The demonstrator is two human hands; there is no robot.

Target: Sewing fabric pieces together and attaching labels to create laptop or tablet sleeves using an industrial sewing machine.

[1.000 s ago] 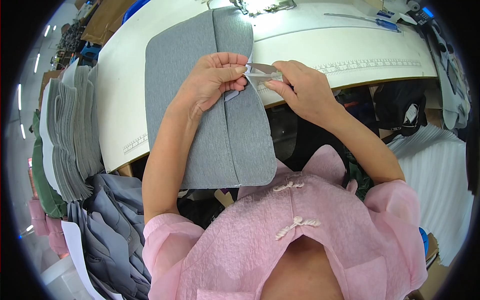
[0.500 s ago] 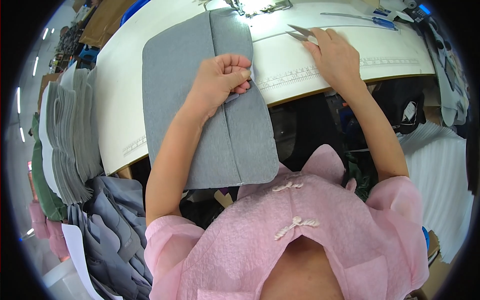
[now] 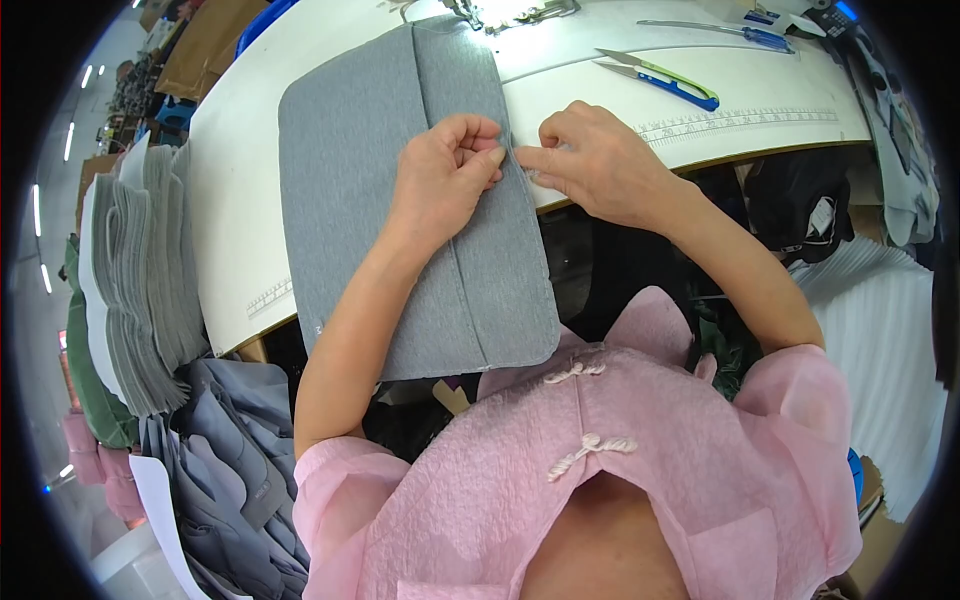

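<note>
A flat grey fabric piece [image 3: 345, 130], with rounded corners and a lengthwise seam, lies partly on the white table and overhangs its front edge. My left hand [image 3: 447, 178] is closed on its right edge, thumb against curled fingers. Just right of that spot, my right hand [image 3: 605, 165] has thumb and fingertips drawn together at the same edge; what they pinch is too small to make out. Thread snips [image 3: 672, 82] with blue and green handles rest on the table beyond my right hand, blades pointing left.
The sewing machine's lit needle area [image 3: 510, 14] is at the far edge. A blue-handled screwdriver [image 3: 765, 40] lies to its right. Printed ruler tape [image 3: 740, 125] runs along the table front. Stacked grey fabric [image 3: 145, 280] and loose grey pieces [image 3: 235, 450] stand at left.
My right hand has put the snips down on the table and moved left and nearer to the fabric's edge. My left hand stays at about the same place on the edge.
</note>
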